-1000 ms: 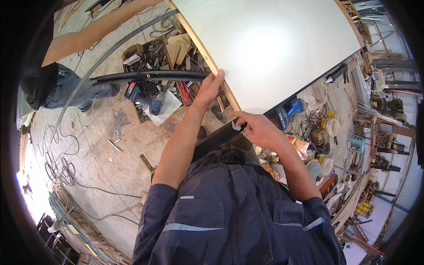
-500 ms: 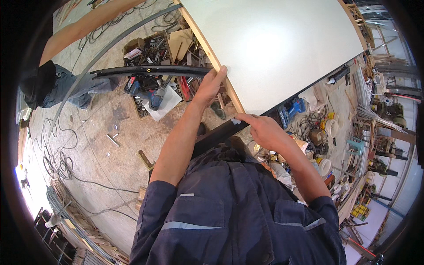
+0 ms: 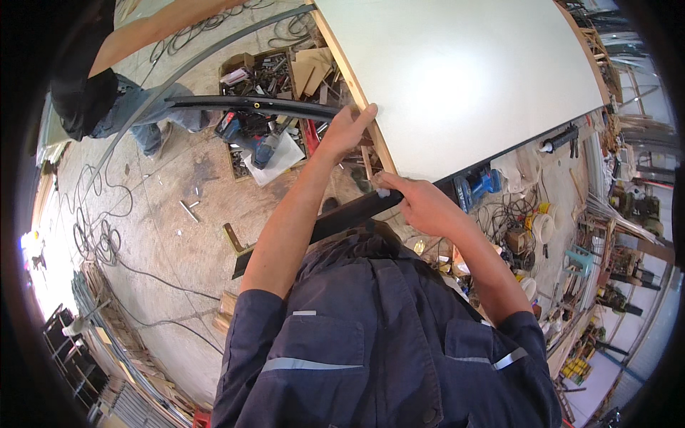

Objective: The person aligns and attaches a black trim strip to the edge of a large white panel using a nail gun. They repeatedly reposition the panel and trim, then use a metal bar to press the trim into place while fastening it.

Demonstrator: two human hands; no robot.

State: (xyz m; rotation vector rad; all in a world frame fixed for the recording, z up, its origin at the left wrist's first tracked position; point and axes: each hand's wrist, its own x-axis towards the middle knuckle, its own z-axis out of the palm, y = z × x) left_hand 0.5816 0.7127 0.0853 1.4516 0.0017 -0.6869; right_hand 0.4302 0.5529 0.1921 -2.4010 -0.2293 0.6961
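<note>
A large white panel (image 3: 457, 85) with a pale wooden edge strip (image 3: 347, 68) lies before me. My left hand (image 3: 347, 132) is closed round that strip, its thumb on the upper face and its fingers beneath, out of sight. At the near corner of the panel my right hand (image 3: 422, 205) has its fingers bent, with the index finger and thumb at the strip's end. A small pale wad (image 3: 383, 192) shows under those fingertips; its kind is unclear. A black bar (image 3: 357, 215) runs slanting below the right hand, close to my body.
Tool boxes (image 3: 242, 68) full of loose parts stand on the floor at left, a cordless drill (image 3: 264, 150) on top. A curved black rail (image 3: 285, 107) passes above. Another person's arm (image 3: 150, 32) reaches in. Blue power tool (image 3: 478, 187), buckets (image 3: 544, 227) and cables lie right.
The view has shifted, so the panel and floor things appear farther right. My right fingers have bent more at the corner; the left hand keeps its hold on the strip.
</note>
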